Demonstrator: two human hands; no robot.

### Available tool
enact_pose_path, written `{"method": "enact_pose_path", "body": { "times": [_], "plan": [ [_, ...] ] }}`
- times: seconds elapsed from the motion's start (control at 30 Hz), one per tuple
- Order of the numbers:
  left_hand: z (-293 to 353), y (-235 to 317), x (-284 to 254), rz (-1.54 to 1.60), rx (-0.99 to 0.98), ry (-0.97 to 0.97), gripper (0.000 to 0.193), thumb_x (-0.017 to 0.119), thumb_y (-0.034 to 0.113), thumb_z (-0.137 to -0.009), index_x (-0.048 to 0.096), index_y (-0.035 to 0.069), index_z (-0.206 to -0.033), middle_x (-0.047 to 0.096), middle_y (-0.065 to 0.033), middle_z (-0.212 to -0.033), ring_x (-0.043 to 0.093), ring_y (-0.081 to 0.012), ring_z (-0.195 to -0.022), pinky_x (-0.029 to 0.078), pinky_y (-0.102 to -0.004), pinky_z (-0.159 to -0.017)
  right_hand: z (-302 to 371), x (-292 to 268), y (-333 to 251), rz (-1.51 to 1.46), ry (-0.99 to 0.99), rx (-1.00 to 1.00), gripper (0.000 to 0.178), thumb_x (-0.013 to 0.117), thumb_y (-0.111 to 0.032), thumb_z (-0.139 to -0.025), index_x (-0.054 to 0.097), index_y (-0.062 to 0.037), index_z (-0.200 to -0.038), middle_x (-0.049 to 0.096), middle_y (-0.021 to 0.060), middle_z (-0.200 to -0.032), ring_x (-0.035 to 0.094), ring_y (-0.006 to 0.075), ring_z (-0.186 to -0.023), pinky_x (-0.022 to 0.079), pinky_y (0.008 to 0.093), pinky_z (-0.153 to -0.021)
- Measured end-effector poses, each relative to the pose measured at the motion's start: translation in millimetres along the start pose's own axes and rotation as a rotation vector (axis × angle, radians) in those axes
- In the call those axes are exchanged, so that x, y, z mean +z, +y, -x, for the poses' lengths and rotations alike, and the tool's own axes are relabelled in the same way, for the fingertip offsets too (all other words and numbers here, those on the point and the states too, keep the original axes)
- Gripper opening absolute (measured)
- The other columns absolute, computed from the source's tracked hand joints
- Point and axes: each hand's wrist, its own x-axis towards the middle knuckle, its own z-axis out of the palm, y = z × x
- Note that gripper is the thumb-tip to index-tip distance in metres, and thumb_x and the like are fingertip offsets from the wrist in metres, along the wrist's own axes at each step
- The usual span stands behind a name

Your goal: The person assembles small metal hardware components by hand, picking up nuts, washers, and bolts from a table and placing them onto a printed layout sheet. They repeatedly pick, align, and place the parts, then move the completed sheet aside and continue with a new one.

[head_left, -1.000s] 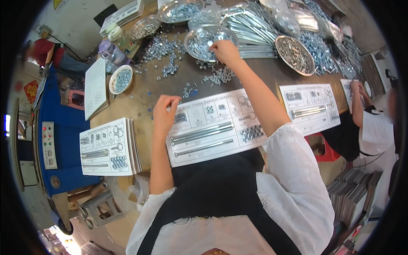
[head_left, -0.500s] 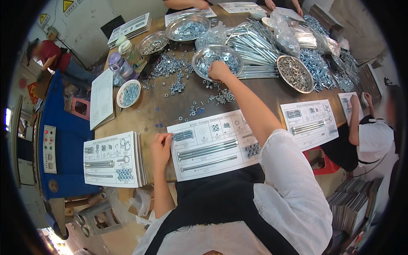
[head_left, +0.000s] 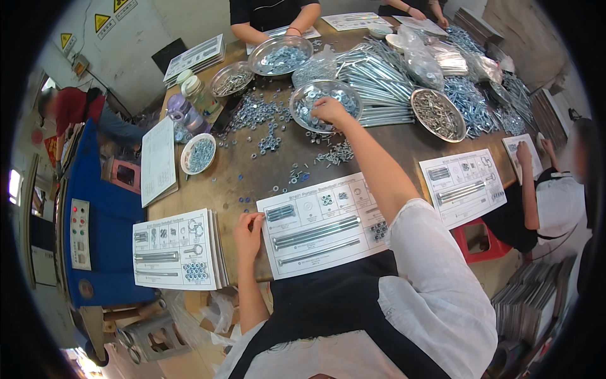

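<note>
At the near edge of the worktable (head_left: 221, 186), right in front of the person, there's a white hardware card (head_left: 334, 262) lying at a slight slant, btwn the L hand (head_left: 248, 231) and the R forearm, which crosses over its right end. The steel bowl (head_left: 360, 106) of washers (head_left: 344, 98) sits farther back, past the card's top edge, w/ the R hand (head_left: 329, 111) reaching into it.

R hand: fingers bent and bunched together, tips down among the washers, so touching them afaict. Can't tell if it's actually got one pinched. L hand: thumb + index close together at the card's upper left edge, other fingers loosely curled; looks like contact, but can't tell if it's gripping the card or just resting there.

Card has a grid showing long bolts, shorter ones, hex nuts etc. Can't tell if those are pics or real parts stuck on. Loose nuts (head_left: 259, 110) are scattered left of the bowl, small screws (head_left: 338, 155) btwn bowl and card.

Re: writing, there's a printed heading along the card's top plus tiny captions under the parts, the latter too small to read. Similar print on the card stack (head_left: 177, 249) to the left and another card (head_left: 464, 186) to the right. Yellow triangular warning signs (head_left: 101, 23) on the back wall, fyi.
</note>
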Motion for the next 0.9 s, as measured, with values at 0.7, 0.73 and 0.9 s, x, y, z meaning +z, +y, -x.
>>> {"method": "enact_pose_path", "body": {
  "times": [0.7, 0.73, 0.9],
  "plan": [
    [-15, 86, 25, 0.097, 0.201, -0.13, 0.013, 0.067, 0.011, -0.093, 0.072, 0.005, -0.104, 0.061, -0.0067, -0.089, 0.059, -0.0174, -0.075, 0.048, -0.0281, -0.069, 173, 16, -23, -2.05, -0.556, 0.529, 0.031, 0.043, -0.016, -0.108, 0.057, 0.0009, -0.13, 0.067, 0.0133, -0.114, 0.068, 0.026, -0.105, 0.061, 0.0353, -0.088],
    [-20, 106, 29, 0.019, 0.211, -0.138, 0.015, 0.07, 0.011, -0.09, 0.072, 0.006, -0.104, 0.06, -0.0066, -0.088, 0.058, -0.0189, -0.072, 0.048, -0.0282, -0.066, 192, 23, -19, -2.092, -0.565, 0.56, 0.034, 0.04, -0.018, -0.109, 0.056, 0.0006, -0.132, 0.065, 0.0143, -0.123, 0.065, 0.0296, -0.113, 0.06, 0.0392, -0.092],
    [-43, 134, 51, -0.146, 0.427, 0.002, 0.018, 0.078, 0.015, -0.081, 0.073, 0.014, -0.097, 0.059, -0.0015, -0.084, 0.061, -0.0187, -0.07, 0.048, -0.0322, -0.06, 248, 46, -21, -2.064, -0.649, 0.508, 0.043, 0.034, -0.023, -0.11, 0.044, -0.0007, -0.146, 0.049, 0.0158, -0.148, 0.044, 0.03, -0.141, 0.041, 0.0441, -0.115]
  ]
}}
